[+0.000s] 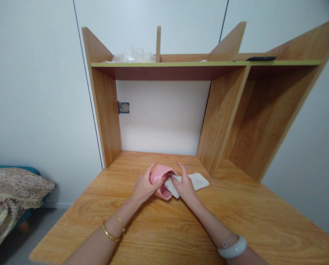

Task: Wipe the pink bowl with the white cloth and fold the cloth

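From where I stood: left hand point(143, 186) nearest its pink cup point(160, 171), fingers half-curled round the side, thumb at the rim. Cup tipped, mouth toward the right fingers. Right hand point(186, 187) pinched a white cloth point(199, 181), one finger raised. Work looked midway: cloth's near end at the mouth, remainder trailing past those fingers above the desk point(158, 239). Portion finished: couldn't tell. Beyond the fingertips, a shelf point(181, 65) with clear plastic point(140, 56).
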`<state>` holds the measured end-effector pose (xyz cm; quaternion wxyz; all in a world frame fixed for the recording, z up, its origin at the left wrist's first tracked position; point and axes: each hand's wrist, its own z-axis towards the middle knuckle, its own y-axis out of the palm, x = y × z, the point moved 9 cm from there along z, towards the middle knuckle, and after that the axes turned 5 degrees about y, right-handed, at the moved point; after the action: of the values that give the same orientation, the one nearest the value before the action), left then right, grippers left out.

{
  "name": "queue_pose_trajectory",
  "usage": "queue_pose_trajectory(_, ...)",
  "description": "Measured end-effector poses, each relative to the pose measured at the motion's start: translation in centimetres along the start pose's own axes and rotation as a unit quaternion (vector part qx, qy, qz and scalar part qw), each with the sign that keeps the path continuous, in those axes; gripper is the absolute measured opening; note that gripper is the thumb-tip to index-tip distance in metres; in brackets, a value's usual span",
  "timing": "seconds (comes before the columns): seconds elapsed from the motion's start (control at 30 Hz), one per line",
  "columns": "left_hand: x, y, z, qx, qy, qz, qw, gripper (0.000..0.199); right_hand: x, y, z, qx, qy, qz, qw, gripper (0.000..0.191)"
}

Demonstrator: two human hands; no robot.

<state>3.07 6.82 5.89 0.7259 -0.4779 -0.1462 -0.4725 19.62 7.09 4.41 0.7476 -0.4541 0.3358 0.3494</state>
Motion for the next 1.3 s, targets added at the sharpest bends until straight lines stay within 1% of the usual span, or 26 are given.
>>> queue_pose_trajectory(0.13, -0.3, 0.6, 0.1, -0.005, 0.014, -0.064, 0.998, 0.071, 1.0, -0.7, 0.4, 0.046, 0.014, 0.066, 0.997, 0.058)
queue_pose_trajectory(0.27, 0.7, 2.0, -0.4, -0.028, 0.042, -0.092, 0.995, 0.086, 2.4, -1.4, 1.1, 0.084, 0.021, 0.101, 0.991, 0.054)
queue_pose_trajectory(0.33, 1.2, 2.6, -0.7, -0.034, 0.049, -0.107, 0.992, 0.086, 2.7, -1.2, 1.3, 0.078, 0.014, 0.108, 0.991, 0.051)
queue_pose_trajectory(0.4, 1.3, 3.0, -0.9, -0.030, 0.044, -0.125, 0.991, 0.080, 2.8, -0.5, 1.5, 0.051, 0.012, 0.116, 0.992, 0.049)
queue_pose_trajectory(0.47, 1.0, 3.0, -0.9, -0.022, 0.023, -0.127, 0.991, 0.073, 2.8, 0.2, 1.5, 0.027, 0.014, 0.120, 0.992, 0.050)
queue_pose_trajectory(0.53, 0.5, 3.0, -0.8, -0.020, 0.000, -0.115, 0.993, 0.068, 2.8, 0.5, 1.5, 0.020, 0.021, 0.113, 0.993, 0.053)
queue_pose_trajectory(0.6, 0.4, 2.8, -0.7, -0.022, -0.006, -0.100, 0.995, 0.064, 2.8, 0.5, 1.5, 0.030, 0.037, 0.090, 0.995, 0.058)
queue_pose_trajectory(0.67, 0.6, 2.5, -0.6, -0.023, 0.005, -0.077, 0.997, 0.063, 2.8, 0.2, 1.5, 0.039, 0.060, 0.055, 0.996, 0.064)
queue_pose_trajectory(0.8, 1.4, 1.7, -0.6, -0.027, 0.020, 0.001, 0.999, 0.068, 2.5, -0.8, 1.4, 0.043, 0.093, -0.041, 0.994, 0.076)
queue_pose_trajectory(0.93, 1.7, 1.3, -0.7, -0.030, 0.010, 0.051, 0.998, 0.072, 1.4, -1.4, 1.2, 0.041, 0.077, -0.118, 0.989, 0.078)
queue_pose_trajectory(1.1, 1.5, 1.5, -0.8, -0.056, 0.003, 0.099, 0.993, 0.076, 0.5, -1.0, 0.8, 0.020, 0.058, -0.202, 0.977, 0.074)
queue_pose_trajectory(1.23, 1.3, 1.2, -0.7, -0.052, 0.010, 0.111, 0.992, 0.073, 0.3, -0.8, 0.6, 0.018, 0.043, -0.243, 0.969, 0.073)
queue_pose_trajectory(1.3, 1.2, 1.0, -0.6, -0.052, 0.014, 0.108, 0.993, 0.073, 0.5, -0.5, 0.5, 0.010, 0.034, -0.241, 0.970, 0.072)
